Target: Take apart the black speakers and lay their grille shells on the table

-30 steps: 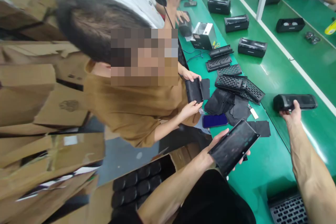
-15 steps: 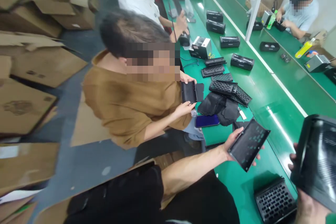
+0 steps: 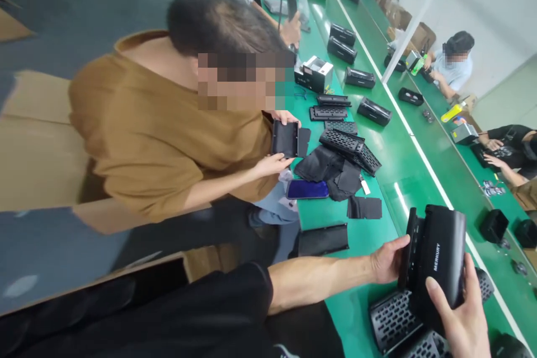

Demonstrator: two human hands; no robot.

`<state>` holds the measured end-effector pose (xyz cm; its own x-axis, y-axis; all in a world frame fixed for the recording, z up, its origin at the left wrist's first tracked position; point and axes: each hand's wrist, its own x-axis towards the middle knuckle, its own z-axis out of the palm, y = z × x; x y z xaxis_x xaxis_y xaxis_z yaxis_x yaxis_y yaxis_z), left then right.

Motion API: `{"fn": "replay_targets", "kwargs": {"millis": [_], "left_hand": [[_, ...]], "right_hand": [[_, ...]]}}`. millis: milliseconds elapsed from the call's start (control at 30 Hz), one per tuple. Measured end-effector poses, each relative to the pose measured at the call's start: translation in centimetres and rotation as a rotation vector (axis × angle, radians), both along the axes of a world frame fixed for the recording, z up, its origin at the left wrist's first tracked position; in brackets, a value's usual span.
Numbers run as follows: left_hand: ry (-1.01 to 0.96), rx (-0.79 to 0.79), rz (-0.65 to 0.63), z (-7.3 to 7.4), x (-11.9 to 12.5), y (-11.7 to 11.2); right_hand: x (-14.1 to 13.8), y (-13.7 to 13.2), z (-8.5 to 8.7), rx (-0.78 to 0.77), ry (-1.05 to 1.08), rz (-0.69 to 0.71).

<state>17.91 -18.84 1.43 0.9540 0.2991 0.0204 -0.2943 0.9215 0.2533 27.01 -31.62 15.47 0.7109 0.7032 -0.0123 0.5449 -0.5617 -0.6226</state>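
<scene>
The left hand (image 3: 389,260) and the right hand (image 3: 457,313) are grasping a black speaker housing (image 3: 440,257) marked MERKURY, fingers (image 3: 432,285) closing on its two sides, and are holding it just above a perforated black grille (image 3: 392,320) on the green worktop (image 3: 352,313). Farther along the worktop, a co-worker in a brown shirt (image 3: 146,123) is handling a black panel (image 3: 284,139) — beside a heap of black fabric pieces (image 3: 319,163) and a blue-faced phone (image 3: 307,189).
</scene>
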Motion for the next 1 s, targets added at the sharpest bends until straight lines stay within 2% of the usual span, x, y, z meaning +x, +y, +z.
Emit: {"fn": "replay_targets", "kwargs": {"millis": [167,333,467,633,800,900,1000], "left_hand": [[0.02,0.094,0.074,3.5,0.3,0.5],[0.014,0.136,0.125,5.0,-0.5,0.7],[-0.019,0.219,0.136,5.4,-1.2,1.0],[0.008,0.124,0.108,5.1,-0.4,1.4],[0.045,0.065,0.119,4.9,0.8,1.2],[0.06,-0.009,0.104,5.0,1.2,1.4],[0.051,-0.02,0.111,5.3,1.3,2.3]], "right_hand": [[-1.6,1.2,2.4,-0.036,-0.102,0.038],[-1.5,1.5,3.1,-0.063,-0.125,0.065],[-1.5,1.9,3.3,-0.094,-0.121,0.087],[-1.6,2.0,2.6,-0.156,-0.144,0.074],[0.2,2.6,1.7,-0.207,-0.103,0.031],[1.1,2.6,2.3,-0.186,-0.082,0.047],[-0.1,1.6,2.7,-0.093,-0.014,0.018]]}}
